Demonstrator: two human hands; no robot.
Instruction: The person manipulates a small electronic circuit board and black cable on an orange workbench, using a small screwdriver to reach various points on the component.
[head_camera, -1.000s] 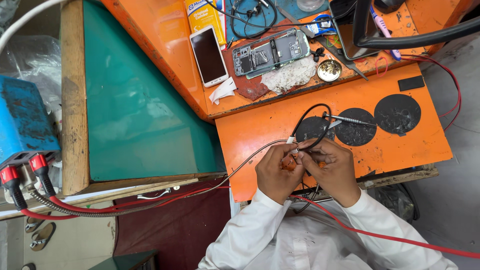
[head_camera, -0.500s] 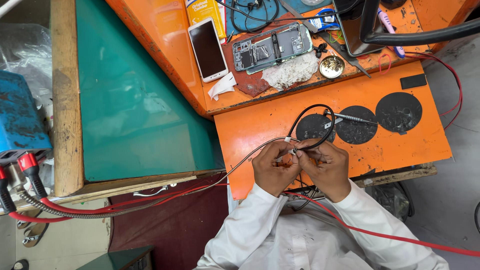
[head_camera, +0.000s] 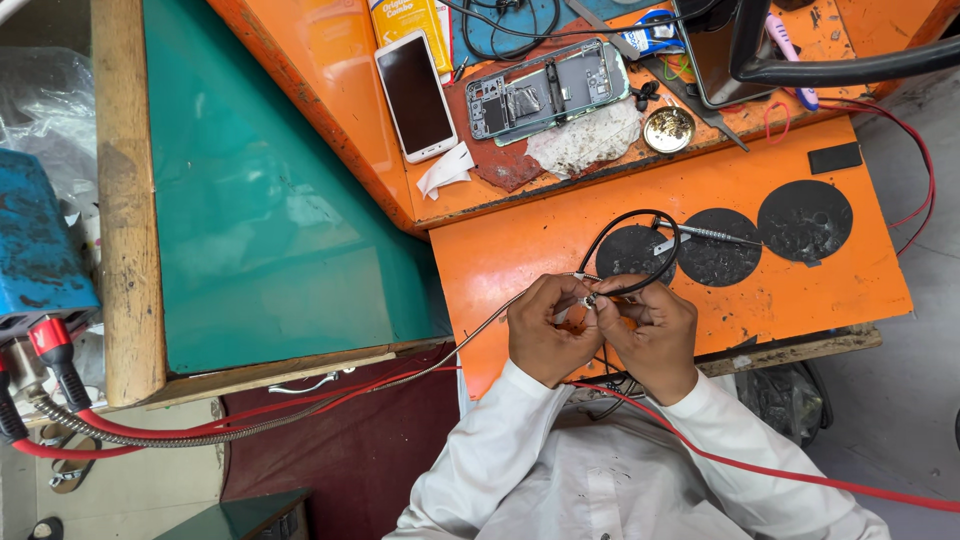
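Observation:
My left hand (head_camera: 545, 330) and my right hand (head_camera: 650, 335) meet over the near edge of an orange shelf (head_camera: 520, 235), both in white sleeves. Between the fingertips they pinch a small metal connector (head_camera: 590, 298). A black cable (head_camera: 640, 225) loops from it across the shelf. A thin grey braided cable (head_camera: 470, 335) runs from my left hand off to the left. What sits inside the closed fingers is hidden.
Three black round pads (head_camera: 805, 220) lie on the shelf. On the upper orange bench sit a white phone (head_camera: 415, 95), an opened phone (head_camera: 545, 90), a dirty white cloth (head_camera: 585, 140) and a small brass dish (head_camera: 668, 128). A green panel (head_camera: 260, 210) stands left; red cables (head_camera: 760, 470) cross my lap.
The view has shifted slightly. My hands stay together on the connector, with only small finger movements.

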